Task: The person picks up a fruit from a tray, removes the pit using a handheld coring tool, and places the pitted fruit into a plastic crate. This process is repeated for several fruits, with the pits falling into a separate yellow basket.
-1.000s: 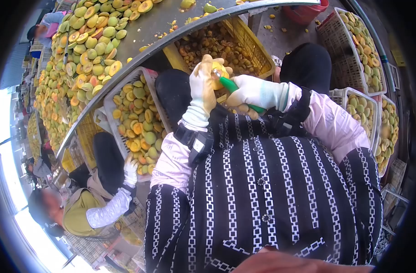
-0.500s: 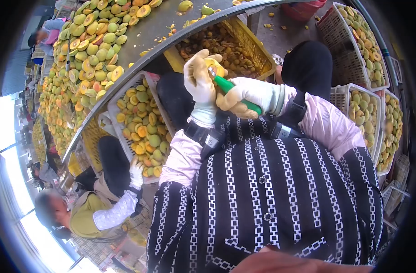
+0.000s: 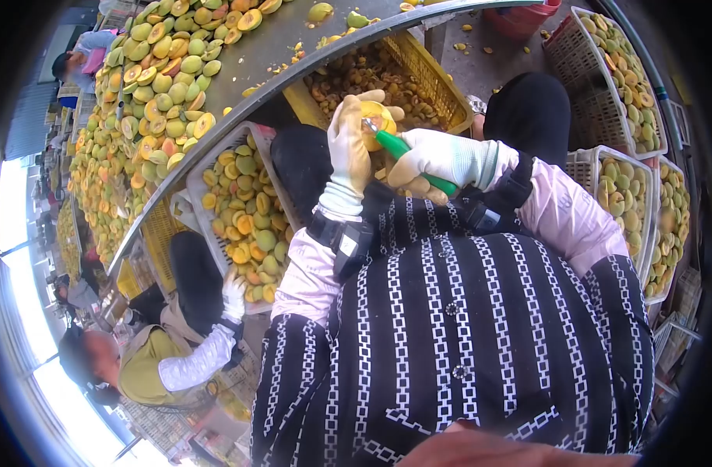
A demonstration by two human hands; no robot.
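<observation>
My left hand (image 3: pixel 349 144), in a pale glove, is closed around a yellow fruit half (image 3: pixel 378 118) held above my lap. My right hand (image 3: pixel 436 161), also gloved, grips a green-handled pitting tool (image 3: pixel 402 152) whose metal tip is pressed into the cut face of the fruit. Both hands are over the yellow crate (image 3: pixel 430 74) that holds brown pits and scraps. Black straps with small devices sit on both wrists.
A grey metal table (image 3: pixel 274 39) piled with green and yellow fruit halves runs along the top left. A white crate (image 3: pixel 194 183) of halves stands to my left, more white crates (image 3: pixel 585 167) to my right. Another person (image 3: pixel 169 354) in a white glove sits lower left.
Both hands with the fruit and tool shifted slightly right and down from half a second ago. The tool stays in the fruit. The view wobbled a little.
</observation>
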